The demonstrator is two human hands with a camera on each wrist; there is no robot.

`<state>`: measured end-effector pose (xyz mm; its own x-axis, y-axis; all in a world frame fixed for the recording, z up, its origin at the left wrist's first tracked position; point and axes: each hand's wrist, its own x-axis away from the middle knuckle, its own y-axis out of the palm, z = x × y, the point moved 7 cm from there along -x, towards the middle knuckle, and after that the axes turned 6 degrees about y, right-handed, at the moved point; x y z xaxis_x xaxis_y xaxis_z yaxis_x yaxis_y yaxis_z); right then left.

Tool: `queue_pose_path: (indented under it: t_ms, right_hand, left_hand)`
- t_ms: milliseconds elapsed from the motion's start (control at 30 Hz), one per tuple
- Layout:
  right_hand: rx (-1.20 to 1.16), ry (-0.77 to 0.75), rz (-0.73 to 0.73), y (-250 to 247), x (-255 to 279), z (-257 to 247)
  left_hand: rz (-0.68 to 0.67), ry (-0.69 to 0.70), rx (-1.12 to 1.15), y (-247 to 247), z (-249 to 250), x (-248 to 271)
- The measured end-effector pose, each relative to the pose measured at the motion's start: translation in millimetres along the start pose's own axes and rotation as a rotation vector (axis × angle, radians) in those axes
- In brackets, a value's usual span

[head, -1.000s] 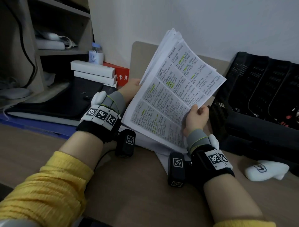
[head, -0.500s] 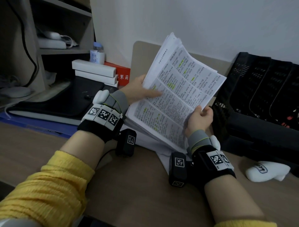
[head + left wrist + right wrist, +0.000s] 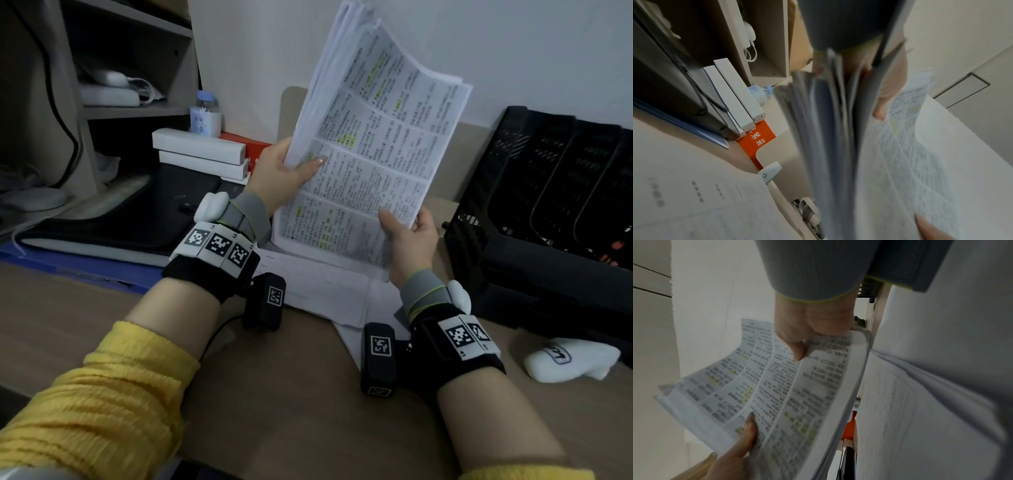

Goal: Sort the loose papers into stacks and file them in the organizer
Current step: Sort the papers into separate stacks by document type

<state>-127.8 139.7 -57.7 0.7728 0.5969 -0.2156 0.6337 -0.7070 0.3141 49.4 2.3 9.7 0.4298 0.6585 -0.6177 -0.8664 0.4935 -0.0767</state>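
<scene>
The person holds a thick sheaf of papers (image 3: 373, 144) upright above the desk (image 3: 308, 428), with both hands on it. The left hand (image 3: 281, 171) grips the sheaf's left edge, thumb across the printed front page and the fingers hidden behind. The right hand (image 3: 407, 240) pinches the lower right corner, thumb on the front. More sheets (image 3: 322, 291) lie flat on the desk under the hands, and the black organizer (image 3: 548, 192) stands just to the right.

The sheaf looks light but floppy: its top bows over and the page edges fan apart in the left wrist view. Loose sheets will likely slip against each other, so a hold at two opposite edges suits it best, squared on the desk before it is filed.
</scene>
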Motion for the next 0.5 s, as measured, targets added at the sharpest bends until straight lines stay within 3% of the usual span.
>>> queue_pose_path:
  t_ms: [200,367,500]
  right_hand:
    - [0.13,-0.14,-0.017,15.1,4.8,-12.1]
    - [0.179,-0.087,-0.036,14.0,4.5,-5.6]
    - [0.219,0.06,-0.079,14.1,0.9,11.8]
  left_hand:
    - [0.059,0.073,0.004,8.8,6.9,2.5]
    - [-0.064,-0.145,0.127,12.6,-23.0,4.0]
    - [-0.151,-0.325,0.148,13.7,-48.4,7.4]
